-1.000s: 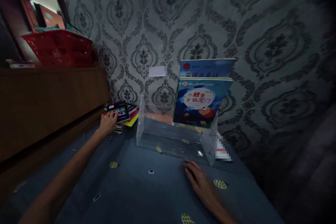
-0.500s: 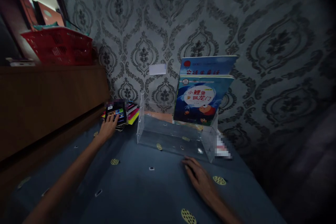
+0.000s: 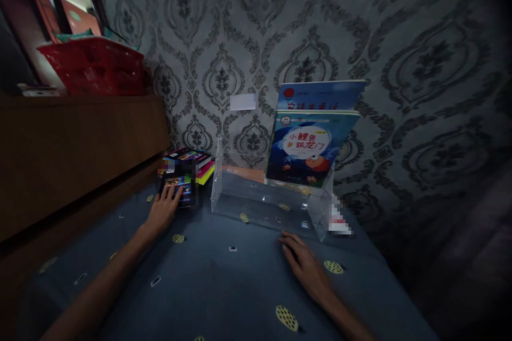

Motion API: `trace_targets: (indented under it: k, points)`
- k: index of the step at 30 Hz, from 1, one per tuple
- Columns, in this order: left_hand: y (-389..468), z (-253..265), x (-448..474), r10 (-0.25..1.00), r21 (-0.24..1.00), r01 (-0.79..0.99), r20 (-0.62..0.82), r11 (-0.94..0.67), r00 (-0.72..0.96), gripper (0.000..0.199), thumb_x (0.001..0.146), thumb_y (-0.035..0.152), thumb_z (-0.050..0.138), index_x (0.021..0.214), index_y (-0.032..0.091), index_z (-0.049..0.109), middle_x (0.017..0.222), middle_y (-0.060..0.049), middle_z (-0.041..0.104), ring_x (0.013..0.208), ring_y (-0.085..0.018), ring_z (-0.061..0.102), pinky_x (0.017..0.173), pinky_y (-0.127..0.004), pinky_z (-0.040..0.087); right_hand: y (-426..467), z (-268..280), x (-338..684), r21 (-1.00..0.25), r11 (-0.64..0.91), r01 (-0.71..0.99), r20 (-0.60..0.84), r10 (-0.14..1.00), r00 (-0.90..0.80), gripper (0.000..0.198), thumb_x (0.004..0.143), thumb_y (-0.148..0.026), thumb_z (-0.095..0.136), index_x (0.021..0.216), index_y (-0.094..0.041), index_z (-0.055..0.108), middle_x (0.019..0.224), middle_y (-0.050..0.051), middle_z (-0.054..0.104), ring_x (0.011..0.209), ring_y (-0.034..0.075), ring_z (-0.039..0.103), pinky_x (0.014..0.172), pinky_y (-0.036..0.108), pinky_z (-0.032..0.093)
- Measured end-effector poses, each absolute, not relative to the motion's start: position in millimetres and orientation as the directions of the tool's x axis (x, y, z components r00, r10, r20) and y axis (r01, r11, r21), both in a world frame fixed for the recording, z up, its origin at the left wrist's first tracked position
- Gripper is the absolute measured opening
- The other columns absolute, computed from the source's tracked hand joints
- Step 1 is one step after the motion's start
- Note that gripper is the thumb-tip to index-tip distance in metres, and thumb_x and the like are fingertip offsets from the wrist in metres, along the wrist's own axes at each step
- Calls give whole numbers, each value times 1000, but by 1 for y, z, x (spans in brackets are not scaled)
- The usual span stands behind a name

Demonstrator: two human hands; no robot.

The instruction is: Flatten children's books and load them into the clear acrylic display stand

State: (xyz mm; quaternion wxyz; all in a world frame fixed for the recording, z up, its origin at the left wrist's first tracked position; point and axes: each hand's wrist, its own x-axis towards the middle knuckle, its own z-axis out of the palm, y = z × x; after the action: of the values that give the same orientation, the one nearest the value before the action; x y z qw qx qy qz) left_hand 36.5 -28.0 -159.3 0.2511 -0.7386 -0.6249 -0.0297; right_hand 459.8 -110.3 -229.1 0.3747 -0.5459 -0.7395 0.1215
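My left hand point(image 3: 164, 208) has its fingers over the near part of a dark book point(image 3: 184, 184) with a colourful picture strip. Its thumb is hidden. Behind it lies a pile of books point(image 3: 206, 170) with pink and yellow edges. On the patterned blue cloth point(image 3: 224, 287), my right hand point(image 3: 302, 261) rests palm down, its fingers slightly bent and empty. Just beyond it stands a clear acrylic book rack point(image 3: 260, 213). A blue picture book point(image 3: 302, 152) with a fish on its cover leans upright in the rack, in front of another blue book point(image 3: 320, 95).
A brown wooden cabinet point(image 3: 80, 149) lines the left side, with a red plastic basket point(image 3: 96, 66) on top. Patterned wallpaper point(image 3: 216, 26) covers the wall behind and carries a white plate point(image 3: 242, 102). A blurred-out white item point(image 3: 339, 219) lies right of the rack.
My left hand has drawn the dark book towards me, off the pile, so more of the books behind shows. My right hand stays in place. The view has shifted slightly.
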Motion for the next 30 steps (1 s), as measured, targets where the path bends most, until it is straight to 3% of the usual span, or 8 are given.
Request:
trace_targets:
  k: [11,15,19,30]
  points:
    - [-67,-192,26,882,-373,917,374,-139,286,71,85,-6,35,150,23,41,155,-14,39,144,-35,34,107,-51,41,-109,-228,459,-569,395,721,446,885,-133,35,92,-35,41,100,-20,72,118,15,69,108,29,67,94,46,55]
    - [-85,-200,22,893,-303,937,353,-172,278,75,84,-6,33,152,25,37,157,-12,36,145,-31,32,109,-51,40,-111,-226,459,-571,386,725,429,893,-137,35,92,-36,42,102,-20,72,121,15,68,109,29,67,96,46,53]
    - [-100,-203,19,925,-201,950,252,-238,285,75,82,-6,34,150,25,40,154,-9,42,143,-25,38,110,-46,42,-113,-224,458,-580,373,724,417,900,-130,36,93,-34,42,104,-19,72,122,14,67,111,29,66,97,47,52]
    - [-123,-199,23,944,-175,952,173,-251,281,74,79,-7,36,146,22,47,153,-9,43,143,-26,38,110,-46,42,-113,-227,457,-579,395,713,427,892,-147,32,93,-30,44,106,-21,72,122,12,67,112,27,64,98,45,51]
